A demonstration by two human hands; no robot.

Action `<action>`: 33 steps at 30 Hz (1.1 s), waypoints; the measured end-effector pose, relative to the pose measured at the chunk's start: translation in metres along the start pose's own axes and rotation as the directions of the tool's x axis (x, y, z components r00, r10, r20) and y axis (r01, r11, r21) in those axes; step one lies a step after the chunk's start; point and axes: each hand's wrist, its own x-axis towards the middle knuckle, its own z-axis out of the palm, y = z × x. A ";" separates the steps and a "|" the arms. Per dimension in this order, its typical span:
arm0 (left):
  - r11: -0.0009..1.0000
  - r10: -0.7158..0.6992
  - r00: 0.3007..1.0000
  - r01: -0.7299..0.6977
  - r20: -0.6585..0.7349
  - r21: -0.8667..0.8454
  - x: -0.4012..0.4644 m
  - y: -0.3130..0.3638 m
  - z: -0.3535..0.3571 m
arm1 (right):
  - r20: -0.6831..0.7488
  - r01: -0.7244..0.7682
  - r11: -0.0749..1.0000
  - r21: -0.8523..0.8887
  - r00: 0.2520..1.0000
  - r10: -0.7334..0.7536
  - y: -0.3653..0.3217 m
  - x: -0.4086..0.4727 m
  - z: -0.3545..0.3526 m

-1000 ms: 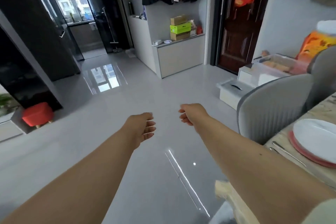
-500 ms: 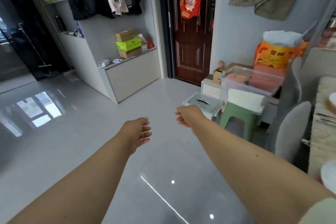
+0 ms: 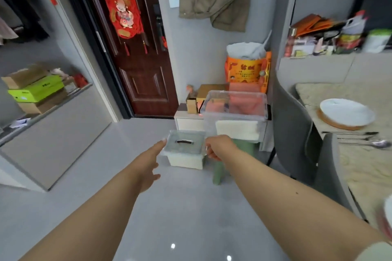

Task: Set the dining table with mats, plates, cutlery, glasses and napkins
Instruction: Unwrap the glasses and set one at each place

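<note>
The dining table [image 3: 360, 167] runs along the right edge. On it a white plate [image 3: 346, 112] sits on a round reddish mat [image 3: 339, 126], with cutlery [image 3: 369, 141] laid in front of it. Part of another plate [image 3: 387, 216] shows at the far right edge. My left hand [image 3: 151, 160] reaches forward over the floor with straight fingers and holds nothing. My right hand [image 3: 218, 147] is stretched out beside it, fingers loosely curled, holding nothing. Both hands are out toward a small lidded box [image 3: 184, 150] on the floor, without touching it.
A clear storage bin [image 3: 234, 105] sits above a green stool [image 3: 220, 167]. Grey chairs [image 3: 292, 133] stand against the table's left side. A dark red door [image 3: 137, 48] is ahead, a low cabinet with boxes [image 3: 36, 91] on the left, a cluttered counter [image 3: 331, 38] beyond the table.
The view has swung to the right, bringing the door, the bins and the table into sight. My left hand's fingers have straightened; both arms stay stretched forward.
</note>
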 end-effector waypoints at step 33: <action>0.900 -0.228 0.870 0.018 0.438 0.435 0.610 0.182 0.240 | -0.389 -0.362 0.931 0.052 0.851 0.352 -0.050 0.566 -0.152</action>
